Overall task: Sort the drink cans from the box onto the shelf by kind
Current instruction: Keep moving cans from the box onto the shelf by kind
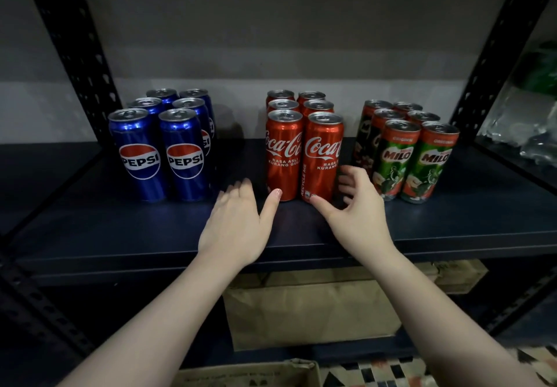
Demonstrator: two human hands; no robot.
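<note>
Three groups of cans stand on the dark blue shelf (120, 229). Several blue Pepsi cans (162, 151) are at the left, several red Coca-Cola cans (304, 151) in the middle, several green Milo cans (410, 157) at the right. My left hand (238, 226) is open just left of the front Coca-Cola cans, its thumb tip touching the base of the front left one. My right hand (358, 208) is open on their right side, thumb at the base of the front right can, fingers curled between the Coca-Cola and Milo groups. Neither hand holds a can.
Black perforated shelf posts (75, 54) rise at both sides. Below the shelf sits a brown cardboard box (310, 311). The rim of another cardboard box (250, 371) shows at the bottom edge. Plastic-wrapped goods (530, 115) lie at the far right.
</note>
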